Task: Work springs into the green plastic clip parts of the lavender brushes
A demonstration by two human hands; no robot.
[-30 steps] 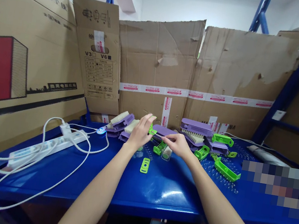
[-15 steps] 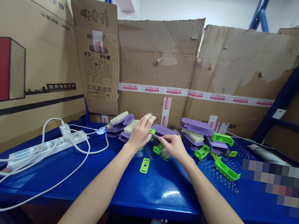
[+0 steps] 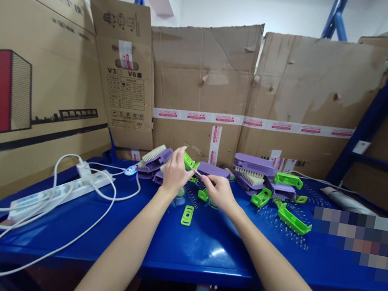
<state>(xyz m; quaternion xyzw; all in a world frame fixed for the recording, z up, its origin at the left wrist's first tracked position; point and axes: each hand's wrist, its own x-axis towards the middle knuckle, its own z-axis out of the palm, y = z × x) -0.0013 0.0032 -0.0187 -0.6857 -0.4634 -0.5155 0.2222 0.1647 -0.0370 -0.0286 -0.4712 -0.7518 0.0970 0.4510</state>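
Observation:
My left hand [image 3: 175,172] is closed around a green plastic part [image 3: 189,161], held up above the table with its far side turned toward the right. A slim metal tool [image 3: 197,172] sits pinched in my right hand [image 3: 219,191], and its tip meets the green part. Whether the tool is tweezers or a screwdriver I cannot tell. Beneath my hands lie another green part [image 3: 203,195] and scattered small metal pieces [image 3: 191,196]. Closer to me, a flat green plate with slots [image 3: 187,215] rests on the blue table [image 3: 206,252].
Purple brushes with cream bristles lie in a left pile [image 3: 156,161] and a right pile [image 3: 254,168]. Several green housings [image 3: 293,220] sit at right among small metal pieces. A white power strip [image 3: 59,195] with looping cables occupies the left. Cardboard [image 3: 200,82] walls the back.
My left hand has turned the green part so more of it shows. My right hand has moved slightly left, bringing the metal tool up to the part.

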